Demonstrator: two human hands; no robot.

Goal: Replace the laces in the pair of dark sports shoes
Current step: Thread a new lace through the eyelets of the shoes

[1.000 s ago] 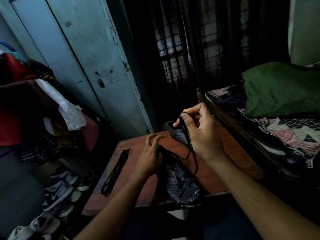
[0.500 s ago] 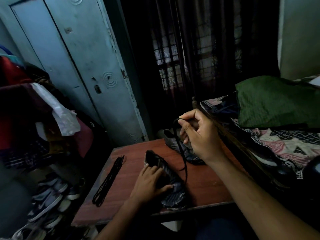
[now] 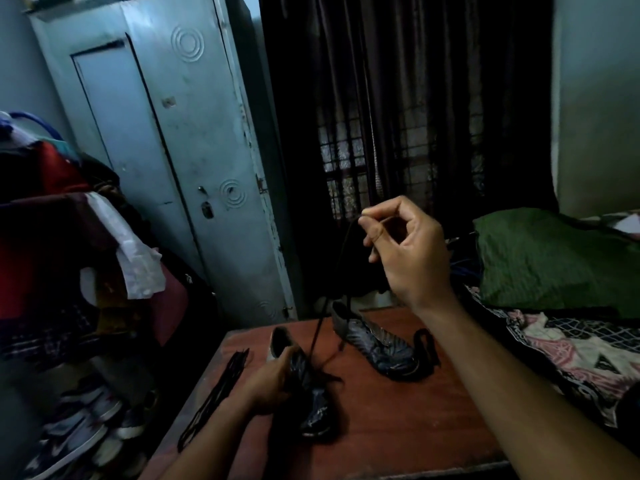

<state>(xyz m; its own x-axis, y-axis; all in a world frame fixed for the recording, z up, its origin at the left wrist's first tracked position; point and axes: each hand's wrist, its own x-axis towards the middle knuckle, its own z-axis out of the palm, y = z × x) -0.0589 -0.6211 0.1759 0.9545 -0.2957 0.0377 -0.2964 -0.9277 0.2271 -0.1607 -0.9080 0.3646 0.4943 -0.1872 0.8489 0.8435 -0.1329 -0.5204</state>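
Dim room. On table (image 3: 398, 431), from left: spare laces (image 3: 216, 393) lying loose; left hand (image 3: 268, 384) gripping near shoe (image 3: 308, 389); lace (image 3: 320, 323) drawn taut upward; right hand (image 3: 403, 251) pinching its top end. Second shoe (image 3: 377, 348) lying beyond, between. Likely mid-removal of old lace. Next: pulling it fully free of eyelets.

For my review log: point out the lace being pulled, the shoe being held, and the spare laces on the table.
lace (image 3: 341, 271), head view, taut middle stretch.
held shoe (image 3: 313, 407), head view, upper.
spare laces (image 3: 214, 393), head view, mid-bundle.
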